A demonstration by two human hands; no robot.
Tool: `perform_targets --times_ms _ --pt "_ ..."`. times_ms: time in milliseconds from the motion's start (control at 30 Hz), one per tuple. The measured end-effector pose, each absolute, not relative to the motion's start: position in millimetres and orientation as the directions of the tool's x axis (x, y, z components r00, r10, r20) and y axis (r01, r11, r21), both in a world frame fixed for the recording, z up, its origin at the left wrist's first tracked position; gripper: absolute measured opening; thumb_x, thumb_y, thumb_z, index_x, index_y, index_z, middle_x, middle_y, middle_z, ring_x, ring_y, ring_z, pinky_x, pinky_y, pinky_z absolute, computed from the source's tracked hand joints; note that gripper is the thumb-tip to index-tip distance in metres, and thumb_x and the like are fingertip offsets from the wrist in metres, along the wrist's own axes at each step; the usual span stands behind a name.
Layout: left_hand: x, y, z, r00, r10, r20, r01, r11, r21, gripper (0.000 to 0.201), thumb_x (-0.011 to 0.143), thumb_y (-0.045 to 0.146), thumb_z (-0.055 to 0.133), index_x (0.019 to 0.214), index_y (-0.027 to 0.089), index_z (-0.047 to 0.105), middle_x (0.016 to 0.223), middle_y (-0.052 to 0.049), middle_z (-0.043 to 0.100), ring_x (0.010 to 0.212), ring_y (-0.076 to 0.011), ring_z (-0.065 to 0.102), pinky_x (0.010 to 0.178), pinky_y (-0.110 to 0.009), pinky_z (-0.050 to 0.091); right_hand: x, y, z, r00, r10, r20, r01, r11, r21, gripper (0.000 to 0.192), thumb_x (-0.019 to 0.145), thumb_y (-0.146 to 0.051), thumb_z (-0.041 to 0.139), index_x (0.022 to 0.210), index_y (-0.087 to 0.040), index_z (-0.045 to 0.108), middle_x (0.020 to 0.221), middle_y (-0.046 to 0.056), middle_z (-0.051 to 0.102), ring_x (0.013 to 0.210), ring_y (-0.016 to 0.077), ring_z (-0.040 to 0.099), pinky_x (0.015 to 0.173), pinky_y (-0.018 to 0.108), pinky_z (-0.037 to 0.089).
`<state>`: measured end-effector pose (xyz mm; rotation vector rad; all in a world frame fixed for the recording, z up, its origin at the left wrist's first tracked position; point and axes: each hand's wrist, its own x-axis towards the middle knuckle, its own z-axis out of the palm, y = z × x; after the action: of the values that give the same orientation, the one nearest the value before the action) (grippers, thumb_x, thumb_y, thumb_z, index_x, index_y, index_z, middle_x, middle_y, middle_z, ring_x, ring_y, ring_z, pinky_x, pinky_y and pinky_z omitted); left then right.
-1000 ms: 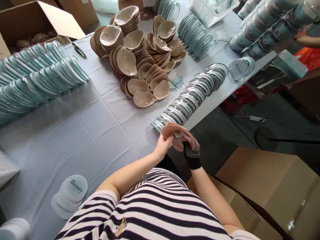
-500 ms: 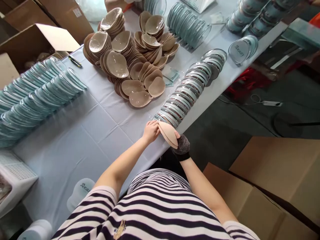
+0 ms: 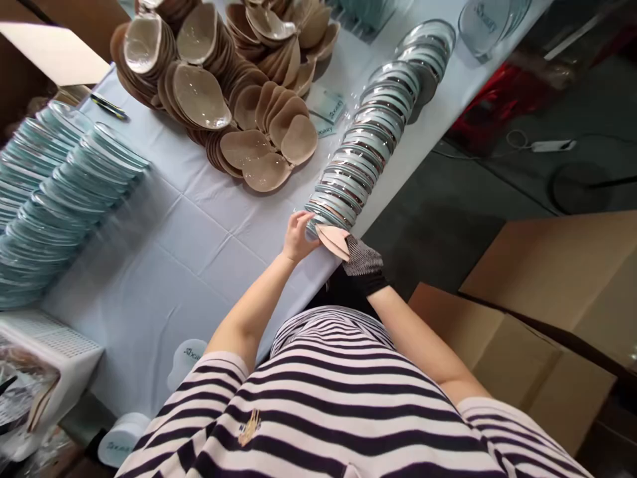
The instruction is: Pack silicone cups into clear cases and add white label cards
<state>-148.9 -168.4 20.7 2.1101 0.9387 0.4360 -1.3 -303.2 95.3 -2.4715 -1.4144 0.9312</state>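
Beige pad (image 3: 332,240) is being pinched in my gloved right hand (image 3: 362,260) at the table's (image 3: 199,265) right edge; my left hand's (image 3: 297,236) fingers are curling onto the nearest clear case (image 3: 318,222), which I judge needs opening next

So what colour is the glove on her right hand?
Black with small white dots, on the right hand; the head view shows it.

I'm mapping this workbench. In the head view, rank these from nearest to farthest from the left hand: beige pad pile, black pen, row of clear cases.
1. Row of clear cases, touching the left hand.
2. Beige pad pile, beyond it.
3. Black pen, far left.
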Motion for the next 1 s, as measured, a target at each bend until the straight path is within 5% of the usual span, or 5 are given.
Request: perform_targets --times_ms 67,167,467,700,1000 --pt "-148.6 -166.9 20.6 0.701 0.713 -0.022 0.446 -0.414 0.794 0.078 0.067 0.026 0.073 0.139 0.018 0.045 0.138 -0.016 0.050 0.132 -0.0293 0.047 0.112 -0.043 0.040 7.2 -282.8 87.1 0.236 0.870 -0.434 0.732 -0.452 -0.509 0.043 0.094 -0.026 0.043 0.135 -0.021 0.054 0.124 0.012 0.066 0.108 0.0248 0.062 0.090 0.031 0.046" --pt "-146.3 -166.2 24.1 0.727 0.684 -0.055 0.424 -0.385 0.820 0.077 0.070 0.023 0.067 0.143 0.019 0.042 0.145 -0.013 0.048 0.136 -0.0279 0.045 0.115 -0.043 0.038 19.6 -267.0 67.4 0.121 0.897 -0.425 0.755 -0.361 -0.548 0.037 0.096 -0.027 0.043 0.129 -0.019 0.057 0.124 0.013 0.066 0.111 0.0239 0.060 0.092 0.030 0.043" --pt "-148.2 -164.8 33.5 0.747 0.643 -0.173 0.472 -0.328 0.819 0.065 0.076 0.027 0.066 0.139 0.024 0.051 0.154 -0.009 0.041 0.141 -0.0285 0.040 0.115 -0.046 0.038 23.3 -276.1 40.2 0.252 0.873 -0.417 0.839 -0.413 -0.356 0.034 0.095 -0.032 0.046 0.116 -0.011 0.063 0.116 0.017 0.069 0.103 0.0252 0.064 0.085 0.030 0.042" --pt "-147.8 -160.7 33.4 0.747 0.643 -0.168 0.458 -0.314 0.832 0.064 0.077 0.027 0.067 0.139 0.026 0.052 0.153 -0.009 0.042 0.141 -0.0286 0.040 0.114 -0.046 0.039 24.7 -283.3 76.4 0.353 0.791 -0.499 0.745 -0.560 -0.361 0.027 0.093 -0.036 0.053 0.107 -0.018 0.067 0.107 0.009 0.073 0.093 0.0219 0.068 0.075 0.027 0.044" --pt "-144.2 -157.3 33.3 0.797 0.598 -0.081 0.415 -0.445 0.794 0.035 0.082 0.030 0.066 0.118 0.028 0.067 0.154 -0.010 0.040 0.142 -0.0311 0.038 0.114 -0.052 0.037 18.3 -279.0 59.0 0.430 0.689 -0.583 0.534 -0.715 -0.451 0.016 0.089 -0.027 0.057 0.093 -0.018 0.070 0.095 0.006 0.075 0.085 0.0177 0.069 0.075 0.025 0.048"
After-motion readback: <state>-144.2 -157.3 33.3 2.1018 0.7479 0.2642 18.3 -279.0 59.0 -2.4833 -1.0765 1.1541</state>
